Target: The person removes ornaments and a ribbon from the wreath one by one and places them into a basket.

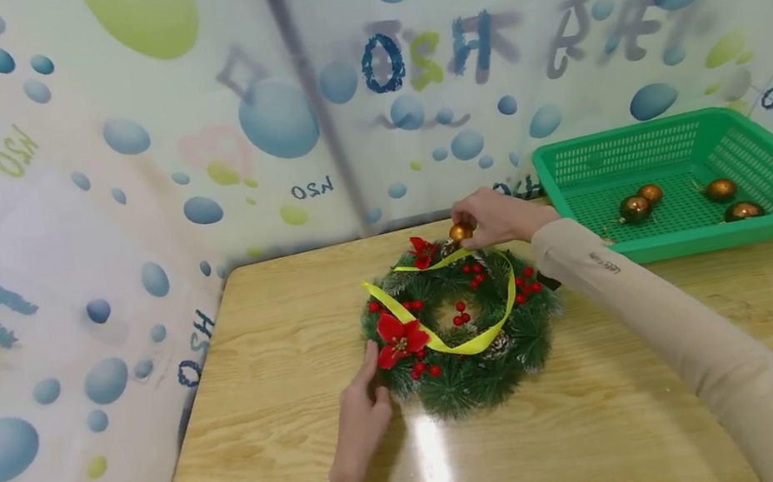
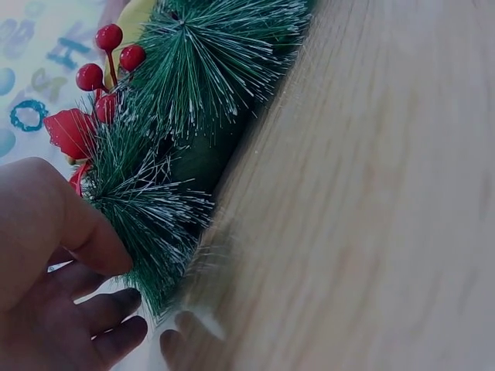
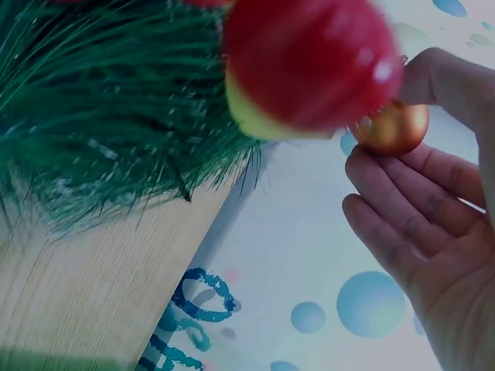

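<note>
On the wooden table lies a green Christmas wreath [image 1: 456, 390] with red flowers [image 1: 402, 338], red berries, pinecones and a loose yellow ribbon [image 1: 478, 342] across it. At the wreath's far edge my right hand [image 1: 500, 215] pinches a shiny copper-gold bauble [image 1: 460, 233]; in the right wrist view the bauble [image 3: 396, 127] sits between thumb and fingers, partly behind a blurred red berry [image 3: 309, 62]. My left hand [image 1: 362, 422] is at the wreath's near left edge. Its thumb and fingers [image 2: 116, 340] bend around the outer needles in the left wrist view.
A green plastic basket [image 1: 661, 246] stands at the back right of the table [image 1: 267, 395], holding several brown and copper baubles [image 1: 635, 209]. A wall covering [image 1: 223, 216] with blue bubbles rises right behind the table.
</note>
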`<state>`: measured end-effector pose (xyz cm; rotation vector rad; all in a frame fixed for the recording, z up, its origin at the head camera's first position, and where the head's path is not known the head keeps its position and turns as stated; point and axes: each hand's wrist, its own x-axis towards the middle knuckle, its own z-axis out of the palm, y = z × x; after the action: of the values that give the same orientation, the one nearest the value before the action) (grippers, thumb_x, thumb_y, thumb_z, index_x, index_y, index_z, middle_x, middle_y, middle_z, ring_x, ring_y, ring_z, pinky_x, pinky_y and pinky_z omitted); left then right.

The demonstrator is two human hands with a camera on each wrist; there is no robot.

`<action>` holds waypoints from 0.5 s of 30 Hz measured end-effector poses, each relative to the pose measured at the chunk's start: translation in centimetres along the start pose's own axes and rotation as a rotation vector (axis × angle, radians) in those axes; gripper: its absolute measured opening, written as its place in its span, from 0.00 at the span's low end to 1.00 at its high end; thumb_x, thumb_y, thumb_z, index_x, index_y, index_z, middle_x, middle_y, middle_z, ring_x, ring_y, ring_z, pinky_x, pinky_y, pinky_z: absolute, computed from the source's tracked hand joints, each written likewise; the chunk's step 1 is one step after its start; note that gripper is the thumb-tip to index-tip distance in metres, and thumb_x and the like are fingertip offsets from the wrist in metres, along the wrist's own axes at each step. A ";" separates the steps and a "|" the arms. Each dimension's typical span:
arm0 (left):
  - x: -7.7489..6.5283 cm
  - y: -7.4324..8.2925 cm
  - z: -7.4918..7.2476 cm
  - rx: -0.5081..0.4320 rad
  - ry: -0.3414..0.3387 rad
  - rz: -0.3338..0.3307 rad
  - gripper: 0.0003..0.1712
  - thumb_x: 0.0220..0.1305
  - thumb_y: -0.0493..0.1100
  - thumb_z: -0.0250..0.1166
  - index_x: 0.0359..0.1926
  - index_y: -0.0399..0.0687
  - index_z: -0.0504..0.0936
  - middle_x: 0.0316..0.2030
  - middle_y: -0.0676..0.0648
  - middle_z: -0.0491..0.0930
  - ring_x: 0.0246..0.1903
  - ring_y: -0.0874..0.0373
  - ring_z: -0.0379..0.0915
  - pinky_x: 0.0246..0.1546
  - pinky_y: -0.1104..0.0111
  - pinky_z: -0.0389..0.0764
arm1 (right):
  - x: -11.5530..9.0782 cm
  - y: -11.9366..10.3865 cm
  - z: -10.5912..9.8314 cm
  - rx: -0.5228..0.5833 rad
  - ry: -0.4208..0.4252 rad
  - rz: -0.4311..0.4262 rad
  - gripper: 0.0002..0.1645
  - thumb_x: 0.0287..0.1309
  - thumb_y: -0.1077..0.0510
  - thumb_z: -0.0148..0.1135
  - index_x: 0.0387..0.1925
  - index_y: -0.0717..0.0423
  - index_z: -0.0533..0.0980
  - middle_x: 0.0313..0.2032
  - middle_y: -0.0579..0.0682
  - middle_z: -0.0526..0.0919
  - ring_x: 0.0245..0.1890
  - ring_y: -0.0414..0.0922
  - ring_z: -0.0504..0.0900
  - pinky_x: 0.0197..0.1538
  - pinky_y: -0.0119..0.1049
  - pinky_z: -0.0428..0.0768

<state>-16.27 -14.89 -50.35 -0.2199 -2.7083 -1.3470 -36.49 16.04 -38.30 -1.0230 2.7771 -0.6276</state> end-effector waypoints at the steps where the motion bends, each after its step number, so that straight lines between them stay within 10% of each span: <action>1: 0.0 0.0 0.0 0.001 -0.002 -0.007 0.43 0.60 0.23 0.54 0.77 0.46 0.60 0.76 0.45 0.58 0.50 0.49 0.78 0.35 0.73 0.76 | -0.2 0.1 -0.1 0.005 0.004 -0.003 0.15 0.59 0.56 0.70 0.44 0.59 0.80 0.39 0.53 0.87 0.37 0.46 0.85 0.46 0.47 0.84; 5: 0.2 0.2 0.0 0.003 -0.011 -0.025 0.44 0.60 0.23 0.55 0.77 0.47 0.60 0.77 0.46 0.57 0.24 0.60 0.57 0.25 0.74 0.72 | -1.0 0.7 -0.6 0.008 0.036 -0.020 0.15 0.58 0.57 0.69 0.44 0.61 0.80 0.38 0.55 0.87 0.37 0.48 0.85 0.46 0.48 0.84; 15: 0.0 0.5 0.2 0.002 -0.019 -0.045 0.43 0.61 0.24 0.54 0.77 0.45 0.59 0.77 0.43 0.56 0.29 0.56 0.69 0.24 0.74 0.73 | -3.1 2.6 -1.1 0.021 0.097 0.002 0.15 0.58 0.57 0.68 0.43 0.63 0.79 0.38 0.58 0.86 0.36 0.50 0.85 0.45 0.50 0.84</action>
<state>-16.17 -14.43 -50.11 -0.1740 -2.7458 -1.3611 -35.92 20.20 -38.54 -1.0110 2.8468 -0.7234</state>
